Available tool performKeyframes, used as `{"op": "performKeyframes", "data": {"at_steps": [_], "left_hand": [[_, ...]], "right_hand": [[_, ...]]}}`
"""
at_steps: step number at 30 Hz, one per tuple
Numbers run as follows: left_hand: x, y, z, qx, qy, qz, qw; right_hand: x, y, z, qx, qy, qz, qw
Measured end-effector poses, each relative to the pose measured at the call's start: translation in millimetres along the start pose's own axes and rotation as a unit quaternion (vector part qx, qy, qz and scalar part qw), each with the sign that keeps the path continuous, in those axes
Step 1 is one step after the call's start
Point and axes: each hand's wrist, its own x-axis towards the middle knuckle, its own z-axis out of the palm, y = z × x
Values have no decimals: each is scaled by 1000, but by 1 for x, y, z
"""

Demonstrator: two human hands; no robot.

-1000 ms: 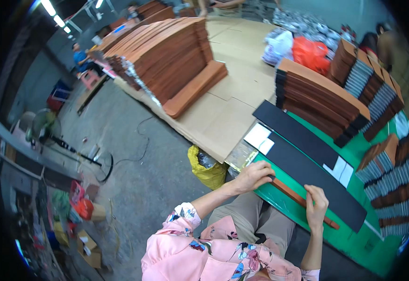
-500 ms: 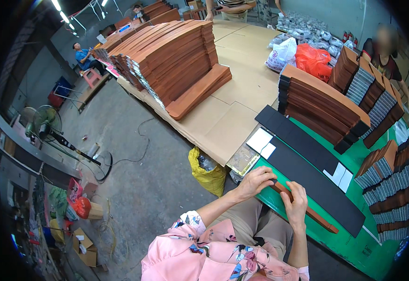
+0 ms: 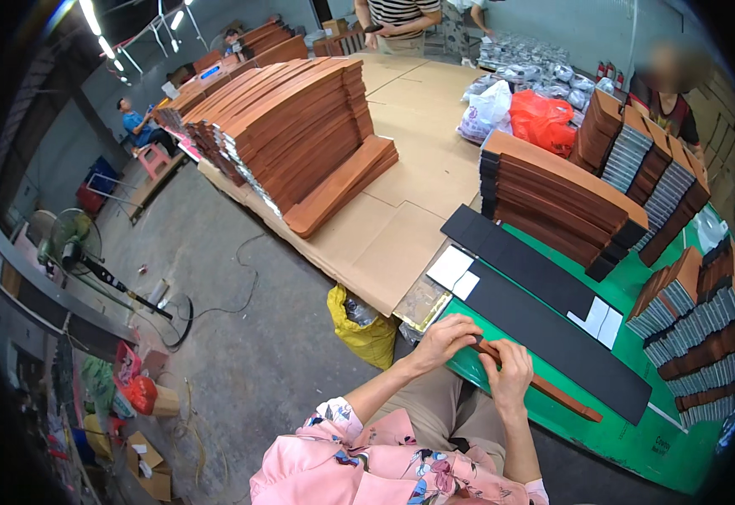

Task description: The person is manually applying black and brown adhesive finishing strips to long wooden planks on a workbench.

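A narrow reddish-brown wooden strip (image 3: pixel 565 399) lies slantwise along the near edge of the green table, its far end darker. My left hand (image 3: pixel 445 342) is closed at that dark end, thumb and fingers pinching it. Wrapped over the strip a little farther right is my right hand (image 3: pixel 510 370), fingers curled and partly hiding the wood. Just beyond both hands, a long black panel (image 3: pixel 544 332) lies flat, with a second black panel (image 3: pixel 514 259) alongside. White paper pieces (image 3: pixel 453 271) rest at the left end of the nearer panel; another white sheet (image 3: pixel 600 321) lies by the second panel's right end.
Stacked brown boards (image 3: pixel 291 143) stand on the cardboard-covered table (image 3: pixel 384 227). More black-ended boards (image 3: pixel 561 198) and bundled pieces (image 3: pixel 695 320) crowd the right. A yellow sack (image 3: pixel 359 328) sits by the table edge, a fan (image 3: pixel 77 244) on the floor at left. Other people are beyond.
The view has shifted, so the table and stacks appear lower and farther left. Both hands stay on the wooden strip, with little visible change in grip. A person at the right has drawn an arm in.
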Motion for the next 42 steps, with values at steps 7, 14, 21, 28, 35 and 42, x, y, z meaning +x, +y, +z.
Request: {"op": "performKeyframes", "data": {"at_steps": [7,14,21,28,35,42], "left_hand": [[1,4,3,-4,18,-23,1000],[-1,3,1,-7,17,-17,1000],[2,4,-2,-1,10,6,1000],[0,6,-4,25,-7,26,999],[4,10,1,32,-3,-2,999],[-2,4,2,36,20,-7,999]], "right_hand": [[2,-2,3,-15,21,7,1000],[4,-2,10,-28,26,13,999],[4,-3,9,-20,35,13,999],[0,-5,12,-14,44,8,999],[4,2,11,7,63,-6,998],[5,-2,13,6,53,10,999]]}}
